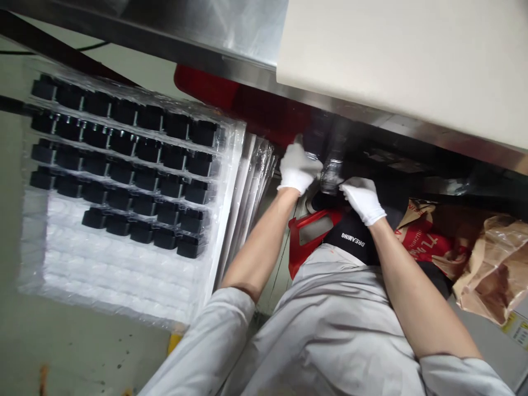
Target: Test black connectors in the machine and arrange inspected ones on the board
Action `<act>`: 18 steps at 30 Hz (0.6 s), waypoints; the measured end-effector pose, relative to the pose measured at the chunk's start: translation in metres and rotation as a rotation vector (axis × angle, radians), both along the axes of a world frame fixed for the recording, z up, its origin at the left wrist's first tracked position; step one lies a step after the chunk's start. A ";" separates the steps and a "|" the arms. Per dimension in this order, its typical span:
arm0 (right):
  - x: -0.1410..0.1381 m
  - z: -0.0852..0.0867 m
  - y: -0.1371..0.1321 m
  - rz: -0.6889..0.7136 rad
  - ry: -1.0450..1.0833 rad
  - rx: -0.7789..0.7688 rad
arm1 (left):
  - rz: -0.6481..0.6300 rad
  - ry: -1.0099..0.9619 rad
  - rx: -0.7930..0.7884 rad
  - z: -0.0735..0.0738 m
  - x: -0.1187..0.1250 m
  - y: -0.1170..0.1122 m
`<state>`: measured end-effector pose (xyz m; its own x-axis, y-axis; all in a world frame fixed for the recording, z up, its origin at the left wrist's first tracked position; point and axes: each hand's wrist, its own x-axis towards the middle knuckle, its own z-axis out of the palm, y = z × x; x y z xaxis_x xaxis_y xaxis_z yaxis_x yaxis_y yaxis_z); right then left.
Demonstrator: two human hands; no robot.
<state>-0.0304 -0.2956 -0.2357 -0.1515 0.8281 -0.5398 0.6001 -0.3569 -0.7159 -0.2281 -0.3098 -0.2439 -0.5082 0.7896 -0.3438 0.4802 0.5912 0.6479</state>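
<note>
Facing each other above the lap [342,319], the left hand [300,166] and the right hand [363,199], in white gloves, are around a clear plastic piece [331,169]. Their fingers look curled; whether they clamp it, I cannot tell. To the left lies a tray [124,269] of black blocks [143,204]. I judge it partway: four rows have seven, the fifth five, and paler rows continue. Farther is the metal bench [235,27].

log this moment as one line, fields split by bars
left hand: gloved, grip unclear | right hand: gloved, grip unclear | between hands: clear plastic | far left: tray, black parts
</note>
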 end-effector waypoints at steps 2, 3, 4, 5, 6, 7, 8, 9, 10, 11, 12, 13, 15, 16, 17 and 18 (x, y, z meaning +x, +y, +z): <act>-0.016 0.001 0.002 0.066 -0.135 0.073 | 0.009 0.008 -0.008 0.007 0.024 -0.011; -0.022 0.001 0.005 0.066 -0.196 0.096 | 0.005 0.000 -0.005 0.011 0.034 -0.018; -0.027 0.000 0.009 0.052 -0.237 0.105 | -0.004 -0.012 -0.003 0.014 0.042 -0.027; -0.030 -0.002 0.013 0.035 -0.257 0.104 | -0.011 -0.020 -0.013 0.017 0.047 -0.037; -0.032 -0.004 0.017 0.029 -0.265 0.100 | -0.013 -0.017 -0.034 0.020 0.050 -0.046; -0.033 -0.006 0.020 0.033 -0.269 0.098 | -0.012 -0.006 -0.062 0.022 0.050 -0.054; -0.035 -0.007 0.022 0.045 -0.261 0.097 | -0.005 0.013 -0.088 0.023 0.049 -0.062; -0.037 -0.008 0.023 0.062 -0.246 0.097 | 0.011 0.035 -0.108 0.023 0.047 -0.068; -0.038 -0.008 0.023 0.078 -0.232 0.102 | 0.030 0.054 -0.120 0.024 0.044 -0.073; -0.040 -0.007 0.022 0.086 -0.230 0.114 | 0.049 0.063 -0.128 0.023 0.041 -0.077; -0.040 -0.006 0.020 0.086 -0.245 0.127 | 0.067 0.063 -0.132 0.022 0.038 -0.080; -0.039 -0.005 0.019 0.075 -0.283 0.135 | 0.083 0.060 -0.132 0.021 0.036 -0.082; -0.033 -0.003 0.018 0.039 -0.382 0.137 | 0.106 0.053 -0.110 0.020 0.032 -0.084; -0.028 -0.004 0.018 0.017 -0.419 0.131 | 0.114 0.052 -0.091 0.020 0.030 -0.084; -0.022 -0.005 0.019 -0.012 -0.440 0.124 | 0.125 0.052 -0.069 0.021 0.026 -0.084; -0.016 -0.007 0.019 -0.048 -0.448 0.123 | 0.138 0.049 -0.047 0.022 0.022 -0.083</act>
